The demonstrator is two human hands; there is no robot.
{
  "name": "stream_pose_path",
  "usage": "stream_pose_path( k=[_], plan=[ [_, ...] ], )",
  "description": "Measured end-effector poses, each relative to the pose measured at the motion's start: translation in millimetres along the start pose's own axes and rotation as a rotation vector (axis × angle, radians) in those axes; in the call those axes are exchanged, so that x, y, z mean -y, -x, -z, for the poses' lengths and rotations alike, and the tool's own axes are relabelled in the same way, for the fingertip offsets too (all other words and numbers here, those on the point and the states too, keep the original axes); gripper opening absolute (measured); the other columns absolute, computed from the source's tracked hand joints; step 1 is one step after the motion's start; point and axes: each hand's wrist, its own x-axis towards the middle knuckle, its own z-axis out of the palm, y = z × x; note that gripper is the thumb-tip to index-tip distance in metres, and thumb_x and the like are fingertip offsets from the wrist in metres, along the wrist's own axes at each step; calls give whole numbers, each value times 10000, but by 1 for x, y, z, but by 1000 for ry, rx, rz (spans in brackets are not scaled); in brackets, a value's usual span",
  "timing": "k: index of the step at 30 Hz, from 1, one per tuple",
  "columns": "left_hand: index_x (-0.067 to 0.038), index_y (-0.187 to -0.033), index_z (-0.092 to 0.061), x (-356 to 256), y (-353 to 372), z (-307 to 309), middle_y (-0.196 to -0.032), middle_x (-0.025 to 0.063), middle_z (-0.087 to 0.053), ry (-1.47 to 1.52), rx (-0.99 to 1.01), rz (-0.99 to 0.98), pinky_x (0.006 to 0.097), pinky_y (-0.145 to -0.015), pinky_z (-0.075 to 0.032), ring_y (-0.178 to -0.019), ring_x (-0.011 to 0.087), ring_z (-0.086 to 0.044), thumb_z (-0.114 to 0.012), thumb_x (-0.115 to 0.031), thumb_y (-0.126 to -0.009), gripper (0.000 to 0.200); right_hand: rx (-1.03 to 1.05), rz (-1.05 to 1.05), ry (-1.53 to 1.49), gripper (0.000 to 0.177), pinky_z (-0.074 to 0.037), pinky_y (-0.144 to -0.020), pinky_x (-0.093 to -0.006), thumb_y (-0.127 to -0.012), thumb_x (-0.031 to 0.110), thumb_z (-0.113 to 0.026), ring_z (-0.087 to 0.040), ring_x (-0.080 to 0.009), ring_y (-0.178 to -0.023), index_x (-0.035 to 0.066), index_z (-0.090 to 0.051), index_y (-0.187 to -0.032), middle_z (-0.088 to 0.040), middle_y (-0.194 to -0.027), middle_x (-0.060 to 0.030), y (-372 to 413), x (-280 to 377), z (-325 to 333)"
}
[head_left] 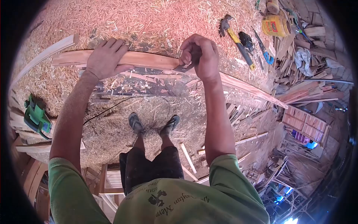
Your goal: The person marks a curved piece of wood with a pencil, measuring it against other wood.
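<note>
A long, narrow wooden strip (151,59) lies across the shaving-covered bench in front of me. My left hand (106,59) is laid over its left part, with the fingers past the far edge and the thumb along the near edge. Farther right, my right hand (203,58) is closed, its fingers curled round a dark flat piece (182,68) that touches the strip. The kind of this piece cannot be made out, and my fingers hide part of it. Beyond my right hand, a long length of wood (253,89) slants toward the lower right.
A hammer (236,41), a blue-handled tool (266,56) and a yellow container (275,26) are at the far right. A curved wood piece (46,54) and a green power tool (36,115) are at left. Wood scraps (291,67) pile up at right; a dark cord (108,109) runs near my feet.
</note>
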Motion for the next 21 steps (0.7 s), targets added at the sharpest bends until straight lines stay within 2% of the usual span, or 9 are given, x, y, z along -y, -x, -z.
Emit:
stream_pose_path(
  k=[3, 6, 9, 10, 13, 14, 17, 18, 21],
  plan=[
    [-51, -1270, -645, -1, 1, -3, -1282, 134, -623, -25, -3, -2, 492, -1055, -517, -1214, 321, -595, -612, -736, -1004, 736, 64, 55, 72, 548, -573, -674, -393, -1085, 380, -474, -638, -220, -627, -96, -718, -964, -670, -704, -142, 2, -8, 10],
    [-53, -1266, -645, -1, 0, -5, -1274, 133, -623, -47, -16, 15, 493, -1052, -516, -1207, 321, -598, -620, -738, -999, 735, -132, 133, 298, 465, -580, -633, -331, -1099, 369, -638, -723, -202, -682, -63, -767, -985, -746, -759, -124, 47, -2, -10],
    [-57, -1268, -642, -8, 3, 0, -1275, 130, -619, -10, -24, 19, 492, -1055, -512, -1209, 317, -597, -643, -722, -987, 722, -227, 326, 711, 352, -612, -694, -381, -1077, 325, -738, -786, -246, -781, -21, -801, -1070, -799, -856, -158, 70, 15, -15],
    [-60, -1270, -641, -7, 2, -2, -1277, 127, -617, -18, -34, 17, 491, -1057, -510, -1209, 315, -595, -655, -712, -981, 714, -209, 404, 885, 221, -622, -711, -447, -1053, 239, -766, -795, -311, -791, 21, -796, -1037, -798, -872, -159, 68, 19, -11],
    [-72, -1269, -638, -3, 5, -4, -1274, 115, -614, -18, -63, 2, 482, -1062, -507, -1214, 307, -585, -683, -689, -963, 691, 56, 315, 1407, 254, -627, -711, -482, -1059, 284, -744, -785, -362, -791, 41, -775, -992, -779, -845, -154, 69, 42, -4],
    [-77, -1268, -637, -3, 6, -4, -1272, 110, -613, -11, -77, 2, 478, -1063, -506, -1217, 304, -581, -692, -683, -957, 683, 185, 222, 1690, 223, -632, -716, -492, -1043, 251, -723, -782, -361, -789, 55, -761, -943, -767, -830, -144, 67, 50, -13],
    [-92, -1250, -639, -1, 8, -11, -1264, 90, -617, 63, -121, -4, 463, -1082, -497, -1220, 288, -575, -704, -678, -949, 661, 452, 264, 1908, 174, -633, -730, -496, -1023, 177, -686, -791, -348, -817, 64, -780, -930, -774, -846, -140, 55, 66, -28],
    [-87, -1229, -640, 1, 9, -14, -1253, 96, -615, 71, -147, -9, 468, -1079, -495, -1220, 293, -571, -710, -671, -944, 654, 547, 205, 1966, 127, -628, -781, -509, -983, 211, -747, -793, -381, -850, 92, -786, -997, -774, -849, -173, 46, 74, -33],
    [-98, -1227, -636, 0, 10, -16, -1256, 91, -611, 96, -156, -8, 484, -1104, -481, -1252, 287, -555, -725, -657, -948, 631, 874, -6, 2110, 171, -640, -843, -512, -971, 208, -743, -807, -386, -924, 110, -811, -1094, -800, -917, -191, 9, 78, -47]
  ],
)
